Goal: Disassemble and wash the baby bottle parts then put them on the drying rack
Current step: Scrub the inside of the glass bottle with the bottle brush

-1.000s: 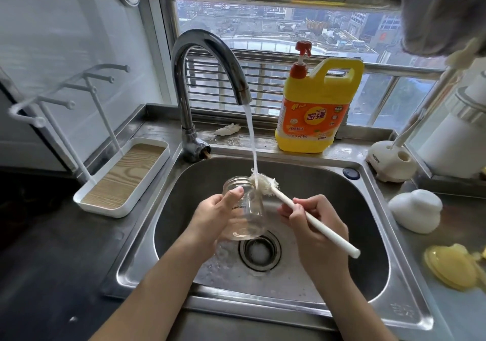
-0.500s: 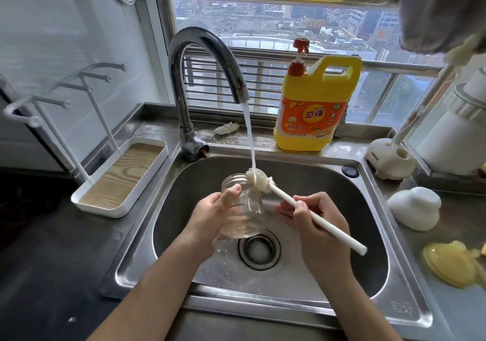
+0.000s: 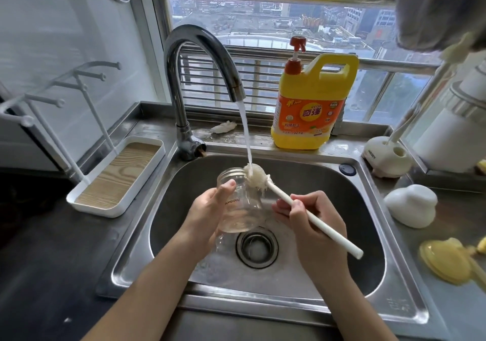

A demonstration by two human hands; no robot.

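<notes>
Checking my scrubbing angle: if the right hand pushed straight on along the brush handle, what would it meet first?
Probably the rim of the glass bottle: the brush held by the right hand has its head at it; whether it enters the mouth is unclear.

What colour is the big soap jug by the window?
The dish soap jug is yellow, with an orange label and red pump, in the head view.

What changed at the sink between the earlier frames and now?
Very little. The brush edged its head slightly left, against the rim of the bottle, under the running water. Nothing was taken hold of or let go: the left hand keeps its grip on the bottle, the right hand on the brush. The faucet runs and the drying rack holds no parts, as before.
</notes>
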